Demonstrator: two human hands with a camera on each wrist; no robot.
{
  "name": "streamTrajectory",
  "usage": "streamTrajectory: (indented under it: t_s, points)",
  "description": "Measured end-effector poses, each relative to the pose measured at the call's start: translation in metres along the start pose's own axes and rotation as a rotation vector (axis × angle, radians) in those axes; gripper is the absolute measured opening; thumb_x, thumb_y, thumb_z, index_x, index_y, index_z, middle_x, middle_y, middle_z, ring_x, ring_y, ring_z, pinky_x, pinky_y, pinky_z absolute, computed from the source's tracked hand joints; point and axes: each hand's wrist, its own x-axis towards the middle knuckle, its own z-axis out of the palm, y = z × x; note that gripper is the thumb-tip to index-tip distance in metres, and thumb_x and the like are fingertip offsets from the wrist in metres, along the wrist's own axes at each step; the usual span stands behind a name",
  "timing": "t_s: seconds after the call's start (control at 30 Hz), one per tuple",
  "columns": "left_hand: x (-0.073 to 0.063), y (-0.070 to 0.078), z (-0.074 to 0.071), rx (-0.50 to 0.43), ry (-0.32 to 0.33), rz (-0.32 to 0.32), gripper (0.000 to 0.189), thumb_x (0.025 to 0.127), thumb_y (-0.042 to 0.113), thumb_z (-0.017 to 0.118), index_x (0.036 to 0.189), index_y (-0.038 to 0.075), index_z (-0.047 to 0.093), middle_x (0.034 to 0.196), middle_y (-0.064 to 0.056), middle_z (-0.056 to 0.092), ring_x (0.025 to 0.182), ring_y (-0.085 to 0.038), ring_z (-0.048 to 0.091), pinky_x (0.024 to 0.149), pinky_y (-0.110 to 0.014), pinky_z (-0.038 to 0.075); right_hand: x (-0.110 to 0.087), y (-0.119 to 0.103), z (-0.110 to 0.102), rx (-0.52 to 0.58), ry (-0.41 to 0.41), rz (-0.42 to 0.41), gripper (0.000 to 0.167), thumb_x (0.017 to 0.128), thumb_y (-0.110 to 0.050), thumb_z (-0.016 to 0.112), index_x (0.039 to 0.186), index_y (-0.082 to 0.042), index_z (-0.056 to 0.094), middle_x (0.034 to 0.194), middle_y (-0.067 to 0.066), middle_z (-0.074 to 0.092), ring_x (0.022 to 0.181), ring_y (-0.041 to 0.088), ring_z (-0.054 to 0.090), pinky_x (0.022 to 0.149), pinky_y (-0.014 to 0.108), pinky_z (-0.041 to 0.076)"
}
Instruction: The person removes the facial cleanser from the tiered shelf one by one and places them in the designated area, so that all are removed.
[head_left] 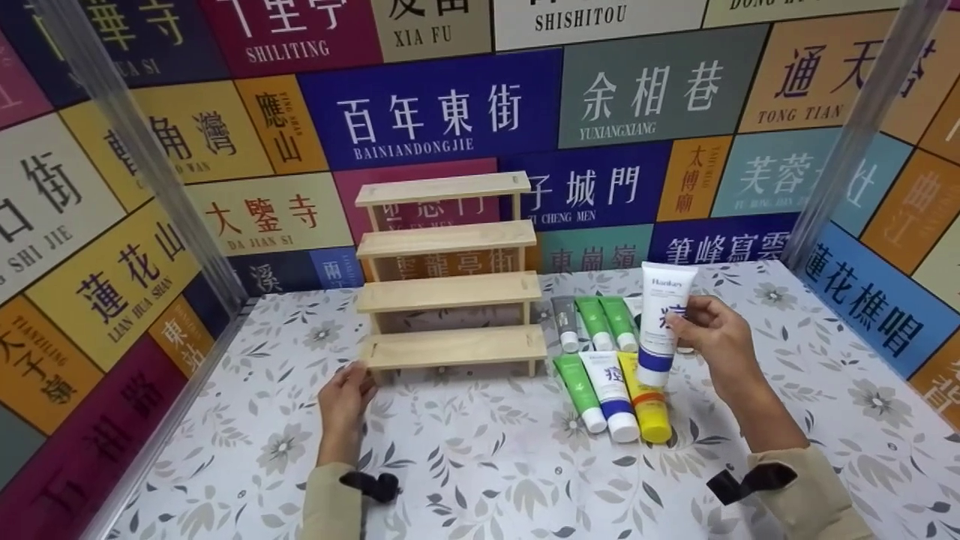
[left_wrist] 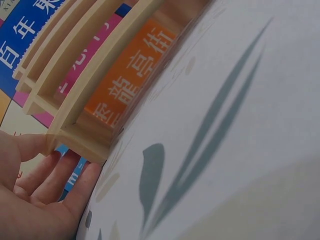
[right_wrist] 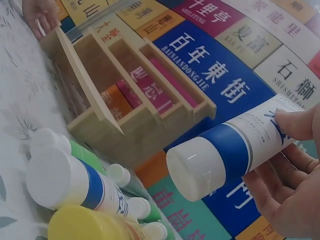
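My right hand (head_left: 716,337) holds up a white tube (head_left: 664,322) with a blue band and white cap, thumb on its front and fingers behind. In the right wrist view the cap of this tube points down and left. My left hand (head_left: 345,394) is at the left end of the lowest step of a four-tier wooden display stand (head_left: 450,349). The left wrist view shows the thumb and fingers (left_wrist: 42,172) gripping that corner. Below the raised tube lie a yellow tube (head_left: 654,420), a similar white tube (head_left: 616,405) and a green tube (head_left: 579,394).
Behind the front row of tubes lie a grey tube (head_left: 565,322) and more green tubes (head_left: 594,319), right of the stand. A floral cloth (head_left: 465,465) covers the table. A wall of coloured name panels (head_left: 427,112) rises behind, with clear posts (head_left: 855,127) at the corners.
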Motion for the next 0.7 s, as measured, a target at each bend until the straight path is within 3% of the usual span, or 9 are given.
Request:
streamTrajectory:
  t_s: [0.3, 0.43, 0.57, 0.7]
  points:
    - [0.001, -0.005, -0.001, 0.001, -0.008, 0.02, 0.044, 0.104, 0.026, 0.055, 0.139, -0.001, 0.055, 0.135, -0.023, 0.062, 0.119, -0.026, 0.064, 0.09, -0.023, 0.059, 0.013, 0.023, -0.016, -0.141, -0.088, 0.124, 0.059, 0.099, -0.033, 0.064, 0.142, 0.0, 0.041, 0.105, -0.019, 0.061, 0.095, -0.003, 0.061, 0.081, 0.02, 0.058]
    - [0.002, -0.006, 0.0, 0.018, 0.005, -0.003, 0.043, 0.105, 0.026, 0.054, 0.139, 0.001, 0.055, 0.136, -0.022, 0.061, 0.122, -0.027, 0.063, 0.089, -0.022, 0.059, 0.018, 0.034, -0.024, -0.182, -0.119, 0.196, 0.065, 0.1, -0.034, 0.062, 0.148, 0.001, 0.036, 0.122, -0.002, 0.062, 0.095, -0.005, 0.06, 0.083, 0.021, 0.059]
    - [0.003, -0.005, 0.001, 0.007, 0.017, -0.01, 0.042, 0.104, 0.027, 0.056, 0.138, 0.002, 0.057, 0.134, -0.021, 0.063, 0.118, -0.023, 0.064, 0.088, -0.022, 0.059, 0.02, 0.04, -0.035, -0.261, -0.176, 0.254, 0.065, 0.101, -0.035, 0.059, 0.149, 0.001, 0.034, 0.142, 0.02, 0.052, 0.096, -0.002, 0.059, 0.084, 0.022, 0.058]
    - [0.002, -0.004, 0.0, 0.0, 0.017, -0.008, 0.042, 0.104, 0.028, 0.057, 0.137, 0.002, 0.058, 0.134, -0.02, 0.063, 0.117, -0.023, 0.065, 0.091, -0.025, 0.059, 0.02, 0.046, -0.047, -0.32, -0.234, 0.322, 0.066, 0.1, -0.034, 0.06, 0.149, 0.002, 0.034, 0.14, 0.023, 0.053, 0.099, 0.006, 0.061, 0.087, 0.026, 0.057]
